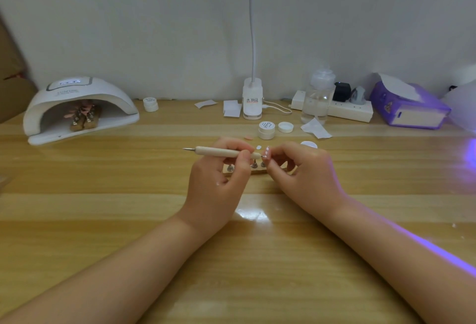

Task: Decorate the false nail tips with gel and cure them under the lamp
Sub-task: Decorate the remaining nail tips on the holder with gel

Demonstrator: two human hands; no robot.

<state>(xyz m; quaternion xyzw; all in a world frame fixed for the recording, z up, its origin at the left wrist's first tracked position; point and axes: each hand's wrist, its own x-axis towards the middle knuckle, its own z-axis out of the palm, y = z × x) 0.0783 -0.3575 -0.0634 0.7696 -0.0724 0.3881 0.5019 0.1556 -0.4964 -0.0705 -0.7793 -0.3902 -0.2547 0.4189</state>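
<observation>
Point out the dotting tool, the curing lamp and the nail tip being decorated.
dotting tool point(221, 151), head view, on the middle of its wooden handle.
curing lamp point(77, 96), head view, on the top of its white dome.
nail tip point(267, 153), head view, on its pink face with white dots.

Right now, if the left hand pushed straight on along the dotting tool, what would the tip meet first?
The nail tip pinched in the right hand; the left hand's dotting tool already seems to touch it.
</observation>
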